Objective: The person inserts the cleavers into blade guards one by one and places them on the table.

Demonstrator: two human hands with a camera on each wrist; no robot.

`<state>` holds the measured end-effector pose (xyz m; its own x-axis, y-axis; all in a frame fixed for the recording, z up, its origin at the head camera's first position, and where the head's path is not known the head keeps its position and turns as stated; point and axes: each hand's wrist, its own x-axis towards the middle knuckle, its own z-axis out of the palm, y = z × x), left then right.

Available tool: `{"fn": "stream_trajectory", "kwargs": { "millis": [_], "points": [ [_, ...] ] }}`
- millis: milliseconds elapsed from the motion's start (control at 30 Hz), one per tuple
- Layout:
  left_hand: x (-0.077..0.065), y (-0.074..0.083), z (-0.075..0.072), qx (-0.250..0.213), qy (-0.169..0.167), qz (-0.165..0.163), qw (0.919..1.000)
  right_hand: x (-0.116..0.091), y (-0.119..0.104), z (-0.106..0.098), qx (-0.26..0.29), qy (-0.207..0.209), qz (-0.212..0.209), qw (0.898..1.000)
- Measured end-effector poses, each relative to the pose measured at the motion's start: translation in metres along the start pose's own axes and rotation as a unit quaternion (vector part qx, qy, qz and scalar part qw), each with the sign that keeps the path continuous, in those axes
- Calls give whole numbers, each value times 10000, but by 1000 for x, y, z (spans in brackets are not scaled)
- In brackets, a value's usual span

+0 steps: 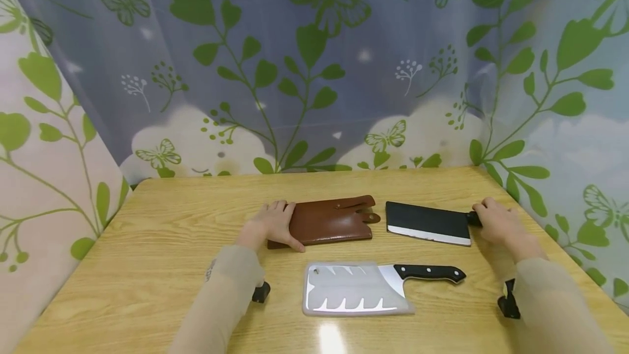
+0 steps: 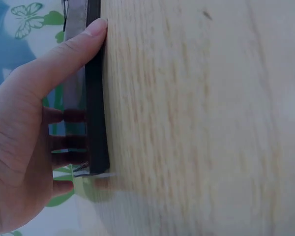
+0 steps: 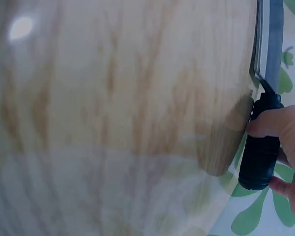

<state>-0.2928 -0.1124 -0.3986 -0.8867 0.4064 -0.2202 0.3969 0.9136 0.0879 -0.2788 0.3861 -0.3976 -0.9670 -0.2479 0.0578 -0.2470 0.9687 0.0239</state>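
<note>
A brown leather cleaver sheath with a strap and snap tab at its right end lies flat on the table. My left hand grips its left end; in the left wrist view the thumb is on the near edge and the fingers are on the far side. To the right lies a cleaver with a black blade and a bright cutting edge facing me. My right hand holds its black handle between thumb and fingers, hiding most of it in the head view.
Nearer to me lies a second cleaver, its black riveted handle pointing right and its blade inside a translucent cover. The wooden table meets patterned curtains at the back and sides.
</note>
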Motion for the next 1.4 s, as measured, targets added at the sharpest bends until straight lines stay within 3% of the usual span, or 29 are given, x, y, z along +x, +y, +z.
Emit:
{"fn": "stream_trajectory", "kwargs": {
  "millis": [167, 267, 500, 700, 1000, 1200, 1400],
  "points": [
    [-4, 2, -2, -155, -86, -85, 9998, -3, 5, -1, -185, -53, 44, 9998],
    [-4, 3, -3, -121, -19, -38, 9999, -8, 9, -1, -120, -64, -188, 9997],
    [-4, 1, -3, 101, -29, 53, 9999, -25, 16, 0, 676, -304, -509, 9959],
    [-10, -10, -3, 94, 251, 139, 9995, -33, 13, 0, 1073, -88, -694, 9918],
    [-29, -29, -1, -183, 793, 351, 9961, -47, 8, 3, 1143, 390, -819, 9893],
    [-41, -36, -6, 85, 1210, 594, 9908, -44, -3, -3, 1404, 407, -796, 9861],
    [-56, -42, -7, 180, 1446, 671, 9871, -36, -15, -6, 1268, 724, -1242, 9815]
  ]
}}
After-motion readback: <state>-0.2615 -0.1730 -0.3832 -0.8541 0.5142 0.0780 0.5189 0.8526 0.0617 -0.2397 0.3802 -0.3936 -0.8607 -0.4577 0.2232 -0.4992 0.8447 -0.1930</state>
